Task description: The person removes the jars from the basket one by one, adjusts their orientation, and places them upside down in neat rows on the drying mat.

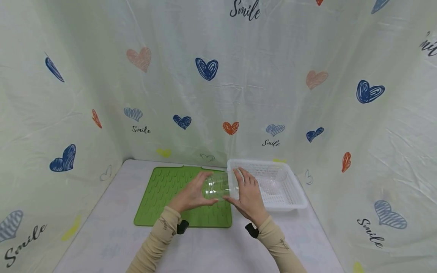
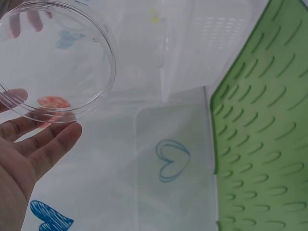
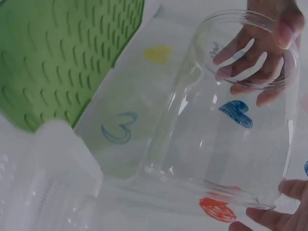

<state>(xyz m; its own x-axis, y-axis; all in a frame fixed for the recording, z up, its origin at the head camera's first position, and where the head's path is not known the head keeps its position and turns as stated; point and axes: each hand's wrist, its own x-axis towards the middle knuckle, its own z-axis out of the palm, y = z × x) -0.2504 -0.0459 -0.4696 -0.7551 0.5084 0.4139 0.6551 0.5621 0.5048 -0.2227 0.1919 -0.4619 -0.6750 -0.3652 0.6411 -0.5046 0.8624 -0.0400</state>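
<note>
A clear, empty-looking jar is held on its side over the right part of a green textured mat. My left hand grips one end, thumb below and fingers above in the head view. My right hand holds the opposite end, near the white basket. In the right wrist view the jar shows its ringed rim at the left hand's end and its base at my right fingers. The left wrist view looks onto the round rim, with left fingers against its lower edge.
A white perforated plastic basket stands right of the mat, with clear round containers inside it. Both rest on a white-covered table. A curtain printed with hearts surrounds the table at the back and sides.
</note>
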